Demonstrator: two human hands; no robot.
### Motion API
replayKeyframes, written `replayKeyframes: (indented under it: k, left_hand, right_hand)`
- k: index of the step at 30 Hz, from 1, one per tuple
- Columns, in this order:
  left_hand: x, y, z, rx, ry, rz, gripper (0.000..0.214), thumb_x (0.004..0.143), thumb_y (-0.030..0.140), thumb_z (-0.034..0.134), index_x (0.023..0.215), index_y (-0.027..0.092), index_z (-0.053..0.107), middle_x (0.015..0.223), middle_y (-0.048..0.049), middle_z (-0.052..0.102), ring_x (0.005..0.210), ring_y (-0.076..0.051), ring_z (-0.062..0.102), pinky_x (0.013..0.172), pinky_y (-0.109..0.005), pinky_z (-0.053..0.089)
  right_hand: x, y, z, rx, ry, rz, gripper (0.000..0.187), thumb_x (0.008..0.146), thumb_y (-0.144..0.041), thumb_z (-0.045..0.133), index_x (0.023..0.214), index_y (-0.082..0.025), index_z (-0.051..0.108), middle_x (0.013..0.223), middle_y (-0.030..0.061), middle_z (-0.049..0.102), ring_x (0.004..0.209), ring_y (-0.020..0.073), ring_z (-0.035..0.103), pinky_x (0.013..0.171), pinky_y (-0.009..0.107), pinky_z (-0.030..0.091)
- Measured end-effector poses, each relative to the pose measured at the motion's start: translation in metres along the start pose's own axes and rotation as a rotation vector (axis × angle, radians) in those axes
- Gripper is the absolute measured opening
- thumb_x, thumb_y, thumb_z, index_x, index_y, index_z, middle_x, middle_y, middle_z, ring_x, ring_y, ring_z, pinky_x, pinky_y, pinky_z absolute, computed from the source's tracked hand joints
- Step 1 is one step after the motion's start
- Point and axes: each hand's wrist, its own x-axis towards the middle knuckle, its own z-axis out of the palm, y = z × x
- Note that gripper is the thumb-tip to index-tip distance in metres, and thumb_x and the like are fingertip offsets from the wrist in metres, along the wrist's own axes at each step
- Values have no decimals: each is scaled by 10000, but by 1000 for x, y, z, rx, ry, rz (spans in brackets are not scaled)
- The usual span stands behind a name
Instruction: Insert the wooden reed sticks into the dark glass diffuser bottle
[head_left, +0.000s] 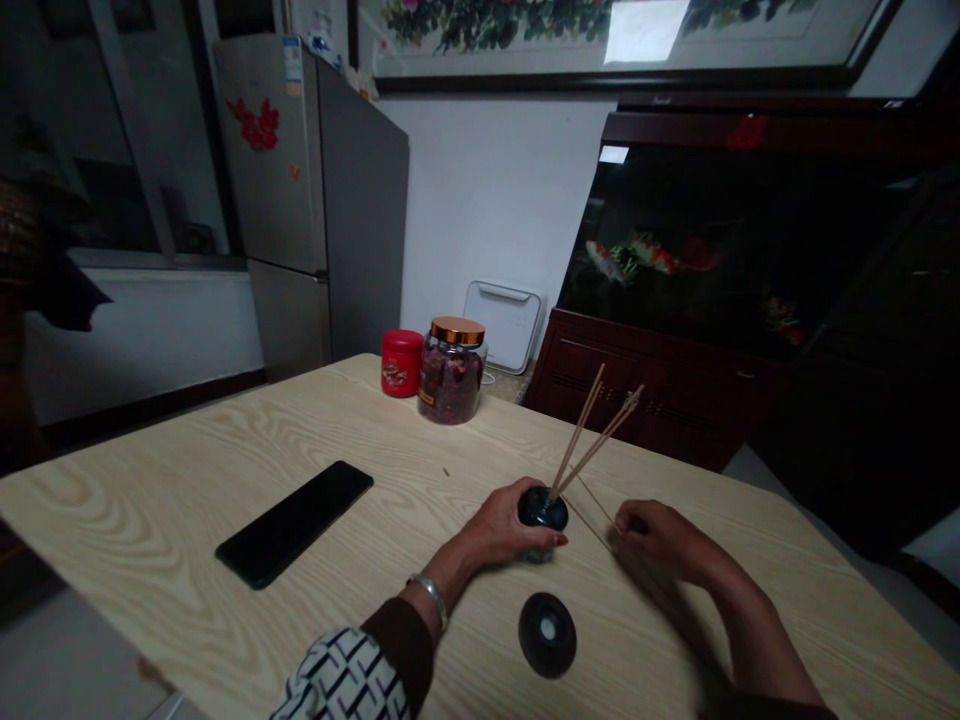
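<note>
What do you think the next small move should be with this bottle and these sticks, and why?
I'd judge the right hand should probably guide its thin stick into the bottle's mouth. The left hand is steadying the bottle, and two sticks already stand in it, though blur makes the right hand's grip hard to confirm.

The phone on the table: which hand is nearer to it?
Left. The left hand, on a dark bottle, sits right of the phone; the right hand lies farther right, beyond the bottle.
</note>
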Motion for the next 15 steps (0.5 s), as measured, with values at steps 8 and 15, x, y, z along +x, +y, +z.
replayKeyframes:
  k: [8,15]
  left_hand:
    - [0,1,1,-2,11,7,629,573,382,862,1110,144,637,942,-61,674,867,-200,609,750,-276,478]
    - [-1,3,0,-3,3,2,605,581,377,858,1102,159,641,939,-53,678,862,-195,607,756,-276,474]
  right_hand:
    - [-22,-36,-46,950,305,-108,242,735,-400,736,839,-195,663,770,8,581,688,130,537,557,222,422]
    - [-15,-56,-39,1218,570,-108,285,631,-358,838,809,-197,684,832,12,603,717,122,585,531,183,463]
